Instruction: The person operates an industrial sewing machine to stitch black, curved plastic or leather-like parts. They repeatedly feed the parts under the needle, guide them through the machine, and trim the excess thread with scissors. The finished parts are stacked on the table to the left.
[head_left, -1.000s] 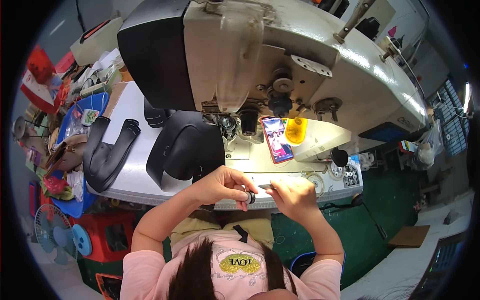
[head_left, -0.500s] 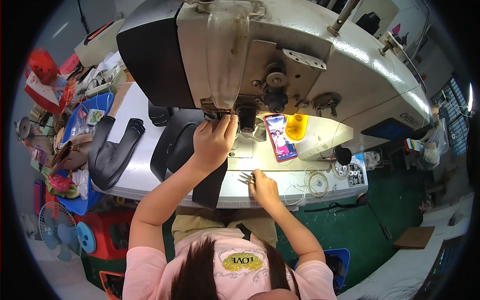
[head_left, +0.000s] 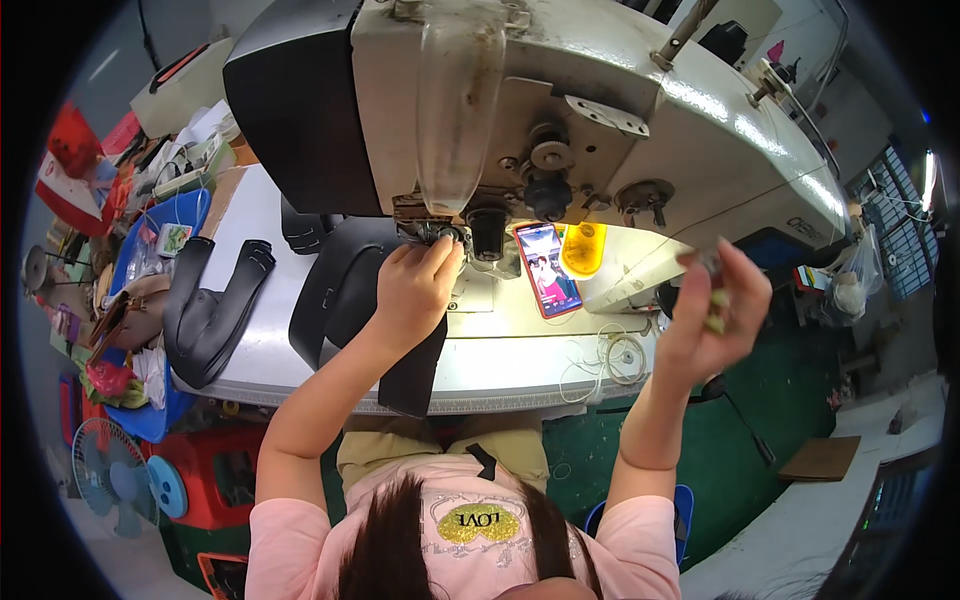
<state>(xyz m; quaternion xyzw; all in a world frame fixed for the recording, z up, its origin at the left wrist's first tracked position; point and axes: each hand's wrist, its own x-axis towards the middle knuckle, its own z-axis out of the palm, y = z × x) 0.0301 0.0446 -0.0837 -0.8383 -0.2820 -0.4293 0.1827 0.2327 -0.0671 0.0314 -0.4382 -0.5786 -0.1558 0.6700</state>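
My left hand (head_left: 415, 285) reaches up under the head of a large white sewing machine (head_left: 600, 130). Its fingertips are pinched together beside the needle area; what they hold is hidden. Black leather-like pieces (head_left: 345, 280) lie beneath and beside that wrist, one strip hanging past the table edge. My right hand (head_left: 715, 310) is raised over the table's right end, blurred by motion, its fingers curled around small thread snips (head_left: 716, 312) with a yellowish part showing. A red-framed phone (head_left: 548, 270) with a lit screen lies beside a yellow oval object (head_left: 582, 250) under the machine arm.
More curved black pieces (head_left: 215, 305) rest on the white table (head_left: 500, 365) at left. A blue bin (head_left: 165, 395) full of odds and ends stands beyond them, above a small fan (head_left: 115, 470) and a red stool (head_left: 215, 475). Coiled pale cord (head_left: 622, 360) sits at the right front.
My right hand has risen from the front of the table up and to the right, carrying the snips. My left hand has stayed at the needle area. The view has shifted slightly.
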